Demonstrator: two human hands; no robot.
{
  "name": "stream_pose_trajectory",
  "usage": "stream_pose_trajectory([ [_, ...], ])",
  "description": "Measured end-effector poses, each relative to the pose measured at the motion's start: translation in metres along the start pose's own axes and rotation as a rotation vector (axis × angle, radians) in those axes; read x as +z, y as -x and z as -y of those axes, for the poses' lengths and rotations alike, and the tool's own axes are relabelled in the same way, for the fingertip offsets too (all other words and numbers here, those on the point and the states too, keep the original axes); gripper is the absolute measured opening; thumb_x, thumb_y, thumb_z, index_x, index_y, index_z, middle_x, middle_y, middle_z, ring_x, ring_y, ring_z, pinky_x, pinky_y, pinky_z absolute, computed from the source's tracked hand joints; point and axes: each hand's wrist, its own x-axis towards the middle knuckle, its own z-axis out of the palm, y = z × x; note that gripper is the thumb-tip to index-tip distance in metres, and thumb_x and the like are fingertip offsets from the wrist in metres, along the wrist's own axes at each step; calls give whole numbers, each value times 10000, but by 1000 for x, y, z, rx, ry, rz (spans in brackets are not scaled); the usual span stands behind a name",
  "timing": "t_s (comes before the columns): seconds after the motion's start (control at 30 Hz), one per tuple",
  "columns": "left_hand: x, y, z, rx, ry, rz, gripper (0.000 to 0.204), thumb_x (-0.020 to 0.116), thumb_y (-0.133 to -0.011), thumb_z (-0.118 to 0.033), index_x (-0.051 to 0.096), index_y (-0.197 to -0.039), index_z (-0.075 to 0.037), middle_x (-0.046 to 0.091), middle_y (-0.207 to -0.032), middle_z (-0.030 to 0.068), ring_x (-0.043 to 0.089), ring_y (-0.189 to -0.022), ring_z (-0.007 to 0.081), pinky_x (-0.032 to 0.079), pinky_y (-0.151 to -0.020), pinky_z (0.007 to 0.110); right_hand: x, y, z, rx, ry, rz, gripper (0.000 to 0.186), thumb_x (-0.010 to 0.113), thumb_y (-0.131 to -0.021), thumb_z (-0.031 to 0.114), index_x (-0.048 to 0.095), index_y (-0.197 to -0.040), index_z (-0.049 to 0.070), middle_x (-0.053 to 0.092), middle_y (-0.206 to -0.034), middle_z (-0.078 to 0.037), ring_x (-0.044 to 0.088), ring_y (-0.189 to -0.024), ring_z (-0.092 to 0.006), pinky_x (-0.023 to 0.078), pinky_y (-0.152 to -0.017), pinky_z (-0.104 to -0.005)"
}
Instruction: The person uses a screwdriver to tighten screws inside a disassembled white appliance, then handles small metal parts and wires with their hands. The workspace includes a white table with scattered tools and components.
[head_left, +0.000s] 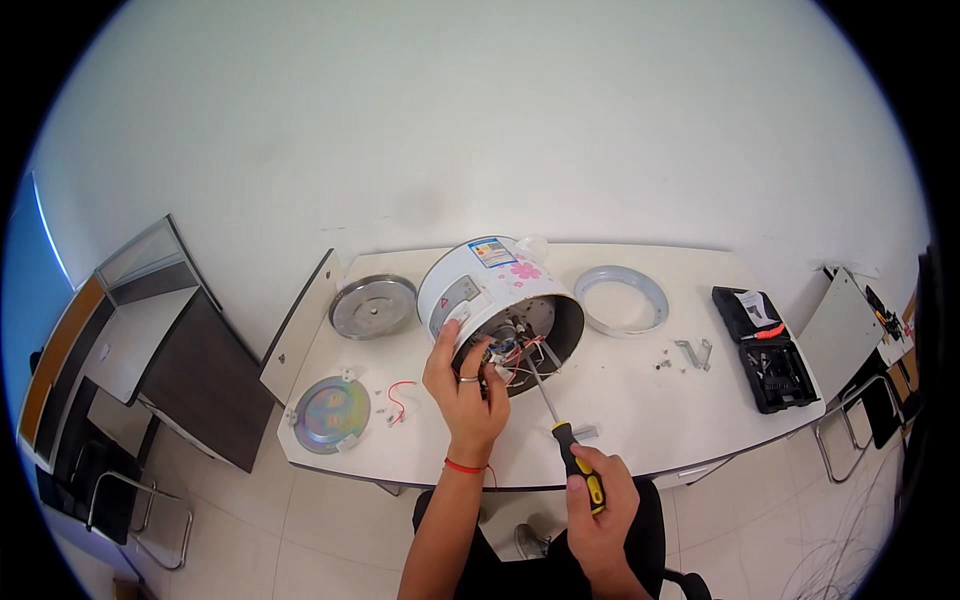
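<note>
A white cylindrical appliance body with pink flowers [512, 272] lies on its side, its open bottom facing me, showing wires and metal parts [525, 350]. My left hand [460, 395] grips its lower left, fingertips at the rim and among the wiring; what the fingertips pinch is hidden. My right hand [600, 520] is closed on a black-and-yellow screwdriver [566, 440], whose long shaft reaches into the open bottom. The tip is hard to make out among the parts. A small pale bracket [585, 432] lies beside the shaft on the table.
The white table [680, 420] holds a steel lid [362, 305], iridescent disc [325, 410], red wire [400, 395], small screws [663, 360], grey ring [655, 310], metal brackets [700, 355] and black toolbox [775, 370]. A dark cabinet [215, 390] stands left; a chair [880, 410] at right.
</note>
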Motion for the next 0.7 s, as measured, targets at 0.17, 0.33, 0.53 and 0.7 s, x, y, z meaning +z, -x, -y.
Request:
stream_pose_trajectory([
  [0.17, -3, -12, -12, 98, -143, 52, 334, 667, -820, -45, 755, -1143, -49, 481, -1558, 189, 411, -1419, 409, 308, -1145, 512, -1, -1, -3, 1, -9, -4, 299, 703, -905, 83, 702, -1194, 7, 593, -810, -111, 551, -683, -230, 435, -626, -324],
  [0.33, -6, -29, -33, 17, -276, 170, 269, 690, -826, -111, 798, -1067, -58, 440, -1610, 163, 309, -1480, 474, 252, -1142, 582, -2, -2, -5, -6, -33, -7, 297, 704, -898, 61, 705, -1191, 11, 582, -798, -106, 547, -673, -226, 432, -617, -323],
  [0.53, -6, -40, -44, -5, -355, 249, 199, 724, -836, -145, 818, -994, -71, 376, -1646, 188, 234, -1490, 523, 250, -1126, 617, -2, -2, -3, -1, -30, 2, 309, 724, -885, 58, 716, -1192, 17, 575, -778, -98, 544, -664, -216, 433, -611, -319],
  [0.7, -2, -37, -47, -28, -364, 235, 145, 739, -822, -111, 808, -941, -66, 372, -1644, 192, 229, -1494, 523, 247, -1130, 625, -1, -4, -3, -18, -55, -15, 320, 734, -877, 55, 726, -1195, 17, 582, -778, -96, 541, -663, -211, 432, -607, -310],
])
